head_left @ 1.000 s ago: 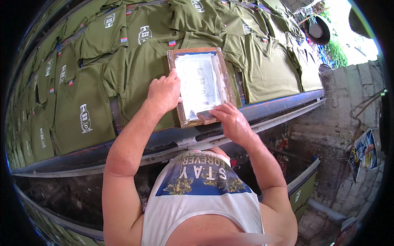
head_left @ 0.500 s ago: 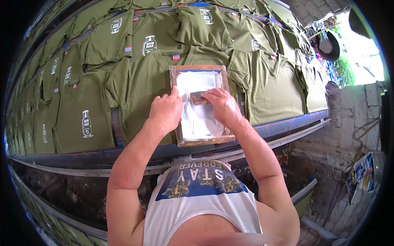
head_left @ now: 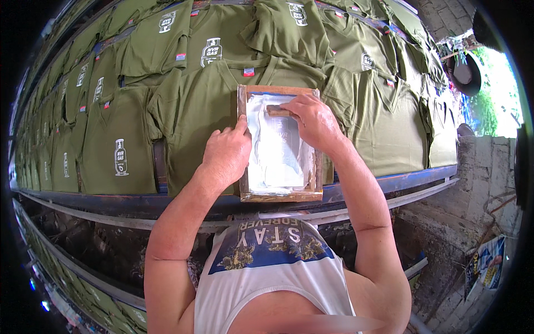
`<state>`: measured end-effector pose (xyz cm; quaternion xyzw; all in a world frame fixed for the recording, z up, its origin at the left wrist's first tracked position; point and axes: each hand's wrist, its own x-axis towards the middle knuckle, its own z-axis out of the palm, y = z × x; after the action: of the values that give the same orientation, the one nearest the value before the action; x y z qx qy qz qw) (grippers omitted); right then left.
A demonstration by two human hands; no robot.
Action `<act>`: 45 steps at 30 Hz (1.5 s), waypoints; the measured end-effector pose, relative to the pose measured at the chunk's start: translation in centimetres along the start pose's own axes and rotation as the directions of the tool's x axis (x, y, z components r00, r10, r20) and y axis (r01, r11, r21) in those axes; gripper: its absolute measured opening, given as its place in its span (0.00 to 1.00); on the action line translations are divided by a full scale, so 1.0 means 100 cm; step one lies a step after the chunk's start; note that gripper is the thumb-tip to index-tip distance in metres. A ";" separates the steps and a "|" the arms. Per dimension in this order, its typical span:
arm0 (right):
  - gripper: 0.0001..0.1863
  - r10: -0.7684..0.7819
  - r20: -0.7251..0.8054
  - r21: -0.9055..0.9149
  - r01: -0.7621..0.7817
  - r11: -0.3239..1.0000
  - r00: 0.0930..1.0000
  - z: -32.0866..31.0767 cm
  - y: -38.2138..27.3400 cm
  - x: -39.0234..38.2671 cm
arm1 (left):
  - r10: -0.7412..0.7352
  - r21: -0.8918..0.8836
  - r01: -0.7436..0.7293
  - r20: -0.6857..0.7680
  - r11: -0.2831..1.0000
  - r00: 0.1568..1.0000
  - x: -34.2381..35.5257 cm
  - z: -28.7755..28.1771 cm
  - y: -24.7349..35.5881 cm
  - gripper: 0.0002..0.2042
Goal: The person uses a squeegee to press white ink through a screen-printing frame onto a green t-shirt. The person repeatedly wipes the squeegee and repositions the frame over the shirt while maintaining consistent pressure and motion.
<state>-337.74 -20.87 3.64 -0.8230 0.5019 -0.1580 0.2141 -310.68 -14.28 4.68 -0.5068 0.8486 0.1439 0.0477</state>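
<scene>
A wooden screen-printing frame (head_left: 281, 197) lies on an olive T-shirt (head_left: 200, 117), its white mesh (head_left: 275, 167) streaked with white ink over a faint cylinder-shaped design. My left hand (head_left: 226, 150) grips the frame's left rail, index finger along it. My right hand (head_left: 312, 119) is closed on a small wood-handled squeegee (head_left: 276, 110), which rests near the top of the mesh; my fingers hide part of it.
Rows of olive T-shirts (head_left: 119, 122), many with white cylinder prints, cover the sloped boards. A metal rail (head_left: 133, 221) runs along the near edge. At right are a worn block wall (head_left: 467, 183), a poster (head_left: 483, 261) and a dark round object (head_left: 466, 75).
My right hand has moved the squeegee from the bottom of the screen up to near its top. My left hand stays on the left rail. The whole view has shifted slightly.
</scene>
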 end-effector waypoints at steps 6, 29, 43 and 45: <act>0.26 -0.087 0.058 0.029 0.085 0.996 0.995 0.011 -0.025 -0.071 | 0.005 0.010 -0.005 0.000 1.000 1.000 0.002 0.002 0.001 0.27; 0.28 -0.103 -0.075 -0.049 0.100 0.994 0.992 0.043 -0.080 -0.187 | 0.003 0.046 -0.006 0.074 0.999 0.997 0.001 0.002 -0.003 0.31; 0.25 -0.131 -0.186 -0.076 0.119 0.990 0.974 0.040 0.001 -0.045 | 0.000 0.012 -0.001 0.034 1.000 0.999 0.001 0.000 -0.001 0.35; 0.25 -0.147 -0.175 -0.077 0.135 0.988 0.974 0.038 -0.002 -0.045 | 0.004 0.004 -0.004 0.024 1.000 1.000 0.000 0.002 -0.002 0.33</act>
<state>-337.75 -16.03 0.29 -0.8454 0.4644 -0.2301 0.1294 -310.50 -14.34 4.45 -0.5032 0.8494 0.1482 0.0584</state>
